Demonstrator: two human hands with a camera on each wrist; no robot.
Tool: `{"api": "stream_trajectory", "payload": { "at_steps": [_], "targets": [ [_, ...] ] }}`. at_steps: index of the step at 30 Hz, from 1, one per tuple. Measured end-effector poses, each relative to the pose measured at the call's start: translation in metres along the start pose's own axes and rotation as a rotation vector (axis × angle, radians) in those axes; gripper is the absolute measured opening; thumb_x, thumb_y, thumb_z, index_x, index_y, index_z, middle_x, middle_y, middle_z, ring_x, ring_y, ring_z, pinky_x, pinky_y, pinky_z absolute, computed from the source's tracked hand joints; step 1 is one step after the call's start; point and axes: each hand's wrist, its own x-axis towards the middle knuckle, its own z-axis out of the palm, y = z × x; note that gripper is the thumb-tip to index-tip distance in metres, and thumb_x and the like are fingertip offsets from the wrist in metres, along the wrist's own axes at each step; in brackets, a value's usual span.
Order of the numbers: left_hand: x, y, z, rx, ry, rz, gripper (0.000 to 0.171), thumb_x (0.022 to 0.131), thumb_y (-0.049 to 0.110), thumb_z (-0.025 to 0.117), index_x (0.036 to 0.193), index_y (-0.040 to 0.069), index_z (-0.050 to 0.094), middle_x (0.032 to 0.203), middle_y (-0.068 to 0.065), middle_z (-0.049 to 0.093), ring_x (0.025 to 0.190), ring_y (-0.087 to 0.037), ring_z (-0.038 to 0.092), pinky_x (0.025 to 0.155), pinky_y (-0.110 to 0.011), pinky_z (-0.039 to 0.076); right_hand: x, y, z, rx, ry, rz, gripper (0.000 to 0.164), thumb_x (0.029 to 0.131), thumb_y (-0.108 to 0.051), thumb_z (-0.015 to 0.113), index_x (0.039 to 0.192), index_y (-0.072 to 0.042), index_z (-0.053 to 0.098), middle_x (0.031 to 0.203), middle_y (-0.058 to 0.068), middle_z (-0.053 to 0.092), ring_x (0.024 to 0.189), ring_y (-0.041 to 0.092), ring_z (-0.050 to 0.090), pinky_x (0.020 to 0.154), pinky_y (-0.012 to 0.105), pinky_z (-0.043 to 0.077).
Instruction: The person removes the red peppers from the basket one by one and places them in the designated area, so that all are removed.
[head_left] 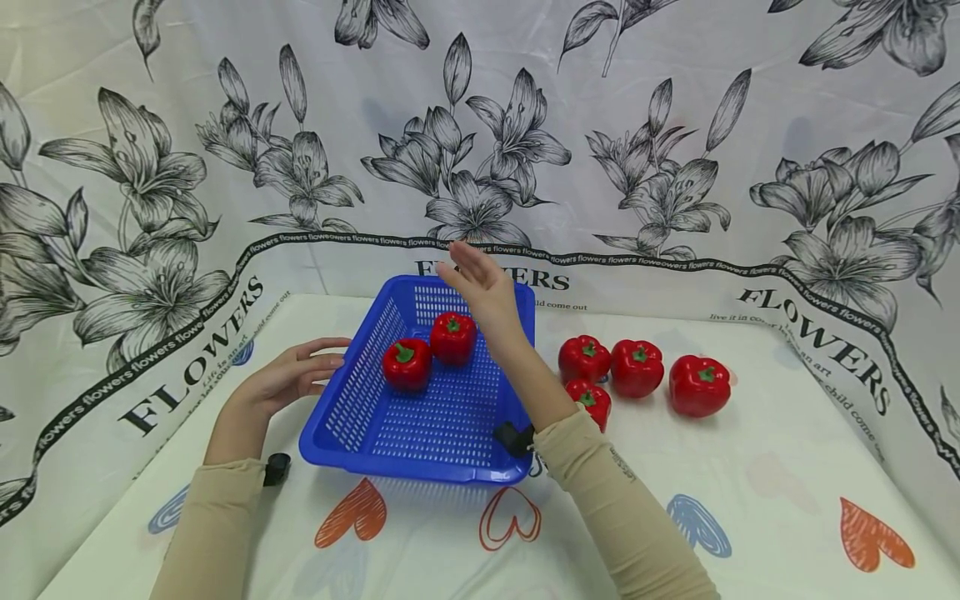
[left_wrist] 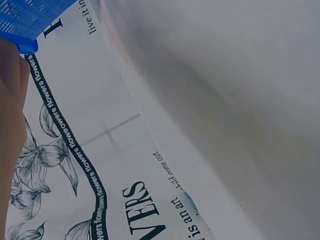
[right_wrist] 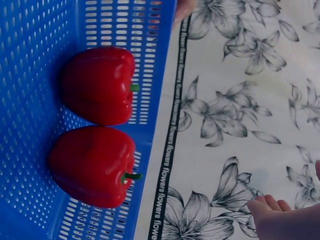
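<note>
A blue plastic basket (head_left: 442, 417) with slotted walls stands on the table, and two red bell peppers lie in it. One pepper (head_left: 407, 364) is near the left wall; the other pepper (head_left: 453, 337) is beside it, towards the back. My left hand (head_left: 288, 377) is at the basket's left side, its loosely bent fingertips right at the rim. Over the back right part of the basket, my right hand (head_left: 483, 292) is raised with fingers extended and holds nothing. The right wrist view shows both peppers close up, their green stems (right_wrist: 134, 176) facing the basket's slotted wall.
Several more red bell peppers (head_left: 637, 368) lie on the table to the right of the basket, one partly hidden by my right forearm. The white tablecloth (head_left: 780, 517) carries printed hearts. A white flower-printed curtain (head_left: 480, 100) stands behind the table and along its sides.
</note>
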Motion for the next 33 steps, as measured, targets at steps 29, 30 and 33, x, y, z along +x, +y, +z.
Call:
{"api": "stream_trajectory", "payload": {
  "at_steps": [29, 30, 33],
  "targets": [
    [0.001, -0.001, -0.001, -0.011, -0.016, 0.004, 0.027, 0.101, 0.014, 0.049, 0.127, 0.023, 0.050, 0.105, 0.010, 0.073, 0.097, -0.009, 0.071, 0.082, -0.030, 0.057, 0.003, 0.049, 0.041, -0.403, -0.159, 0.222, 0.065, 0.085, -0.030, 0.076, 0.143, -0.017, 0.049, 0.147, 0.002, 0.052, 0.142, 0.021, 0.042, 0.115, 0.039, 0.036],
    [0.001, -0.001, -0.001, -0.019, -0.019, 0.005, 0.027, 0.101, 0.013, 0.049, 0.127, 0.023, 0.050, 0.105, 0.009, 0.073, 0.097, -0.009, 0.071, 0.081, -0.030, 0.057, 0.003, 0.051, 0.041, -0.420, -0.167, 0.235, 0.066, 0.085, -0.030, 0.076, 0.143, -0.016, 0.049, 0.147, 0.002, 0.052, 0.142, 0.022, 0.042, 0.115, 0.040, 0.036],
    [0.000, -0.001, -0.001, -0.023, -0.022, 0.003, 0.027, 0.102, 0.012, 0.048, 0.126, 0.023, 0.049, 0.105, 0.010, 0.073, 0.097, -0.009, 0.071, 0.082, -0.030, 0.058, 0.002, 0.056, 0.040, -0.456, -0.193, 0.265, 0.066, 0.084, -0.028, 0.076, 0.143, -0.014, 0.049, 0.147, 0.003, 0.052, 0.142, 0.023, 0.042, 0.115, 0.041, 0.036]
  ]
}}
